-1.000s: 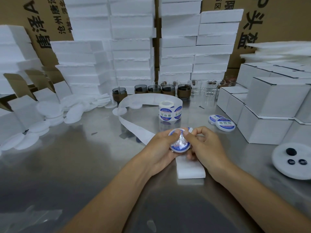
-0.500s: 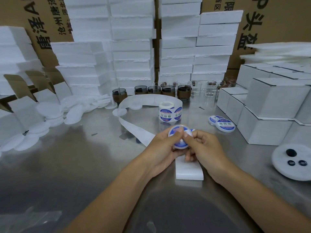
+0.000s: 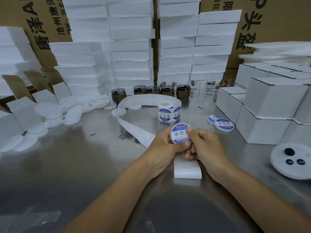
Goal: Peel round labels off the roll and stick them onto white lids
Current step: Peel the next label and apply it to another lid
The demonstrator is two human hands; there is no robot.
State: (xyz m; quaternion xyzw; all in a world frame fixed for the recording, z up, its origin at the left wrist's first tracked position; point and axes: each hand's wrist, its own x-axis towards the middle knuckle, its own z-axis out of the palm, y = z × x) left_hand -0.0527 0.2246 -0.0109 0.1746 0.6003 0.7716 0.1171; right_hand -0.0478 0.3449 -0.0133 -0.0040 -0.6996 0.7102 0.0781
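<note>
Between the two hands, raised just over the bench (image 3: 80, 169), is a white lid (image 3: 171, 134) with a round label (image 3: 178, 134) already lying on its face. The left hand (image 3: 164, 145) clasps the lid by its edge, fingers curled behind it. The right hand (image 3: 205, 145) pinches it from the other side, thumb flat on the label. I read this as the smoothing step, nearly finished. Next, I judge, comes a firm rub out to the rim, then setting the lid down with the two finished lids (image 3: 221, 123) just beyond the right hand.

Straight past the hands stands the label roll (image 3: 168, 112), its spent backing strip (image 3: 134, 127) looping round and running back beneath both hands. Bare lids (image 3: 50, 113) lie heaped well off beyond the left hand, so fetching one means a long reach across open bench. White boxes (image 3: 269, 115) wall in the right hand's side, and a white disc (image 3: 291, 161) lies near its wrist; room there is tight. A row of cups (image 3: 168, 90) backs the roll.
</note>
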